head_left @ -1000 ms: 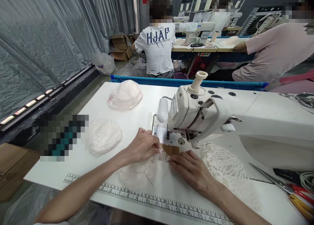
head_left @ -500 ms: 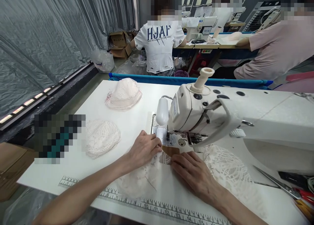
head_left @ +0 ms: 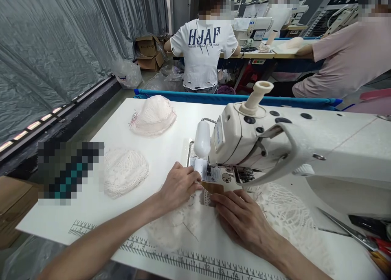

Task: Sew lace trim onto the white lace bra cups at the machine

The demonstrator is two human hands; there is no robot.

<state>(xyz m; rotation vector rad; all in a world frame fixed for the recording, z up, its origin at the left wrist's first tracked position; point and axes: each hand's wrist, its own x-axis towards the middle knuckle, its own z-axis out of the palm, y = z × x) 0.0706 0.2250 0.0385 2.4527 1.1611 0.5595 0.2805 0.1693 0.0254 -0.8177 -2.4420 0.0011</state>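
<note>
A piece of pale lace fabric (head_left: 180,221) lies on the white table (head_left: 171,145) in front of the sewing machine (head_left: 275,145). My left hand (head_left: 179,186) rests on the lace with fingers curled, pinching its edge just left of the needle plate (head_left: 206,172). My right hand (head_left: 241,219) lies flat on the lace, fingertips pressed at the same edge beside a small brown tab (head_left: 214,187). More lace (head_left: 287,215) spreads to the right under the machine arm.
Two stacks of lace cups (head_left: 124,172) (head_left: 152,115) sit on the table's left half. A ruler strip (head_left: 189,259) runs along the near edge. Scissors (head_left: 351,231) lie at the right. Other people work at machines beyond a blue rail (head_left: 232,99).
Both hands have stayed on the lace and eased slightly toward the needle plate. The view has shifted a little, so the machine looks closer.
</note>
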